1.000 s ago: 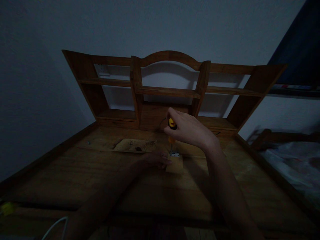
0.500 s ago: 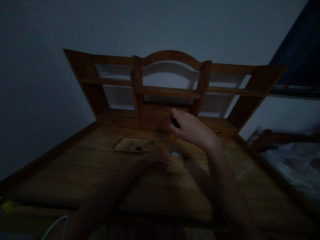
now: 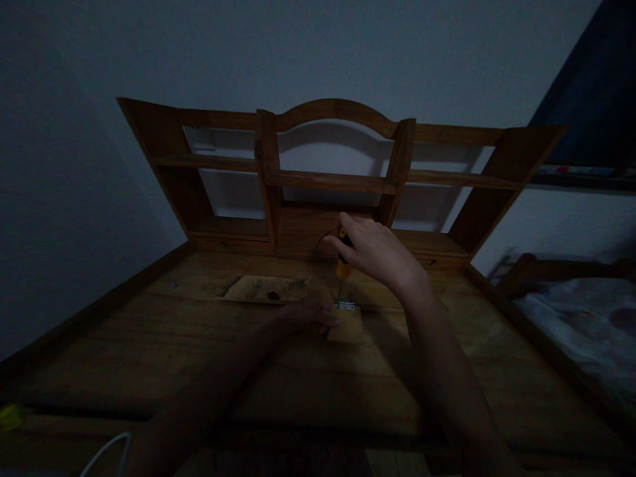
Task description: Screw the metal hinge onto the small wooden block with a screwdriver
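Note:
In dim light, my right hand (image 3: 375,255) is closed round the yellow and black handle of a screwdriver (image 3: 342,265) held upright. Its thin shaft points down onto a small metal hinge (image 3: 344,306) at the far edge of a small wooden block (image 3: 346,326). My left hand (image 3: 308,316) lies on the wooden desktop (image 3: 199,344) with its fingertips against the block's left side; its fingers look loosely curled, and the dark hides the detail.
A wooden hutch with shelves (image 3: 332,179) stands at the back of the desk against a pale wall. A flat light board (image 3: 265,289) lies left of the block. A white cable (image 3: 106,450) shows at bottom left and bedding (image 3: 581,324) at right.
My right hand has turned slightly on the screwdriver handle, so more or less of the yellow shows. The view drifted a little. My left hand and the block have stayed put.

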The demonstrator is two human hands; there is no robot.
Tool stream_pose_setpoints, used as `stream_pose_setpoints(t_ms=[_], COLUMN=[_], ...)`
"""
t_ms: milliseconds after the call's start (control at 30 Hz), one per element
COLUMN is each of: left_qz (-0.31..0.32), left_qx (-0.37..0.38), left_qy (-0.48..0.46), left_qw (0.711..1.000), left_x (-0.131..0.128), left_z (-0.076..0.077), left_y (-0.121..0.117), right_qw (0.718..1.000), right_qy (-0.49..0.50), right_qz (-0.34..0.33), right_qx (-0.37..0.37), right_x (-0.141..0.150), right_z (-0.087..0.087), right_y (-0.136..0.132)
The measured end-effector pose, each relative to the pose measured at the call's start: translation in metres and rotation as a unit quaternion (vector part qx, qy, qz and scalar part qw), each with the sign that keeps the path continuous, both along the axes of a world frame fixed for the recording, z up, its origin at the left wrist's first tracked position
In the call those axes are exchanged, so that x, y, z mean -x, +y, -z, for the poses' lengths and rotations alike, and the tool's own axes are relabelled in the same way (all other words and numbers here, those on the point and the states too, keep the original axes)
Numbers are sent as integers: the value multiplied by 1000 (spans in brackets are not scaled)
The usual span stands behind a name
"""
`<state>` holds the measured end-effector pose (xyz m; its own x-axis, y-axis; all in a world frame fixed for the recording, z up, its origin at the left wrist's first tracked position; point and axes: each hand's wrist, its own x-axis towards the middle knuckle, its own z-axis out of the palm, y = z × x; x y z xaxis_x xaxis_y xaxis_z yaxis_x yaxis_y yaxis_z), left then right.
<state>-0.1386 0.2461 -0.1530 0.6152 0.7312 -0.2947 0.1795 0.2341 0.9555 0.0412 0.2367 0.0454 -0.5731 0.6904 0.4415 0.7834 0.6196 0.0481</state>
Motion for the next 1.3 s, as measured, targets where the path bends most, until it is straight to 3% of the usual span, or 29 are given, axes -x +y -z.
stream_pose_setpoints(t_ms=[133, 300, 500, 667, 867, 1100, 1300], left_qz=[1, 1, -5, 5, 0, -3, 8], left_qx=[4, -6, -8, -2, 6, 5, 0], left_qy=[20, 23, 13, 13, 14, 15, 15], left_qw=[1000, 1000, 1000, 1000, 1000, 1000, 1000], left_x=[0, 0, 0, 1, 1, 1, 0], left_z=[-1, 1, 1, 2, 4, 1, -3], left_y=[1, 1, -1, 1, 3, 1, -2], right_qw=[1000, 999, 1000, 999, 1000, 998, 1000], right_qy=[0, 1, -1, 8, -2, 10, 16], right_qz=[20, -27, 23, -36, 19, -40, -7], right_qx=[1, 22, 9, 36, 4, 38, 25], right_x=[1, 1, 0, -4, -3, -4, -5], right_z=[-2, -3, 0, -2, -3, -4, -2], right_y=[-2, -2, 1, 1, -1, 3, 5])
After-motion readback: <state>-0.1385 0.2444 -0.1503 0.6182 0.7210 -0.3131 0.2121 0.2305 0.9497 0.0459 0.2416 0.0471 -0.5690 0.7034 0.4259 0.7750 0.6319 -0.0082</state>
